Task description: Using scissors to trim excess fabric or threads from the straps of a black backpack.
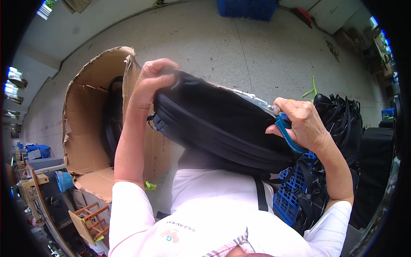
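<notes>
A black backpack [222,124] lies slanted across my front, its near side against my shirt. My left hand [156,79] is closed on its upper left corner, fingers curled over the edge. At its far right end, my right hand [302,122] is closed around the edge. A blue looped handle [289,137] is also in that hand; whatever it belongs to is mostly hidden. Along the backpack's far edge runs a pale, partly see-through strip [252,98] that reaches my right fingertips. A dark strap hangs from the near side.
An open cardboard box [85,128] with a black item inside stands at left. Several black backpacks [342,124] are heaped at right, by a blue plastic crate [291,192]. A wooden stool [90,220] is at lower left; another blue crate [248,8] stands far ahead.
</notes>
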`<control>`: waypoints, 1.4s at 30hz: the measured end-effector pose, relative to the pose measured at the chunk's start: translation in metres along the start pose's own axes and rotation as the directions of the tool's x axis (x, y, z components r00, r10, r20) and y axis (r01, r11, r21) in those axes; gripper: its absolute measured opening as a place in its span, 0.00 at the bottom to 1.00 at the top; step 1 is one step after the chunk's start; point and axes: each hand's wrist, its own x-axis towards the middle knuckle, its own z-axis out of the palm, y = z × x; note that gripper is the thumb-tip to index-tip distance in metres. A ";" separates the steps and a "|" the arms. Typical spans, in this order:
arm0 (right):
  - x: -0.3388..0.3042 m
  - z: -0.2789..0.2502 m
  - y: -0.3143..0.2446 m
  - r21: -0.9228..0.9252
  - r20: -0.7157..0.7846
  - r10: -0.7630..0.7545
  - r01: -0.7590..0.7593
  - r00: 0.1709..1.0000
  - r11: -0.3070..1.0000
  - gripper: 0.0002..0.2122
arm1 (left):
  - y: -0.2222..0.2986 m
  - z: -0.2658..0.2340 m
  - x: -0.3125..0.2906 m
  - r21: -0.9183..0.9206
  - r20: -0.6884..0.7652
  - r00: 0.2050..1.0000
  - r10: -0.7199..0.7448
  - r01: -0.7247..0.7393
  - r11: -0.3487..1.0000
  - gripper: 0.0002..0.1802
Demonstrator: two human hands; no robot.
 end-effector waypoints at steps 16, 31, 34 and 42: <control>0.014 0.000 -0.003 -0.068 -0.035 -0.112 0.109 0.993 0.992 0.25 | -0.001 0.000 -0.008 0.012 -0.003 0.999 0.050 -0.050 0.999 0.09; 0.025 0.002 -0.007 -0.090 -0.059 -0.165 0.160 0.984 0.983 0.24 | 0.003 0.004 -0.007 0.014 0.124 0.981 0.146 -0.149 0.989 0.08; 0.023 0.005 -0.006 -0.031 -0.022 -0.102 0.101 0.995 0.994 0.23 | 0.002 0.006 -0.005 0.017 0.110 0.983 0.147 -0.150 0.989 0.09; 0.036 0.005 -0.014 -0.051 -0.075 -0.143 0.139 0.987 0.989 0.24 | -0.001 0.011 -0.008 0.010 0.124 0.970 0.209 -0.212 0.977 0.12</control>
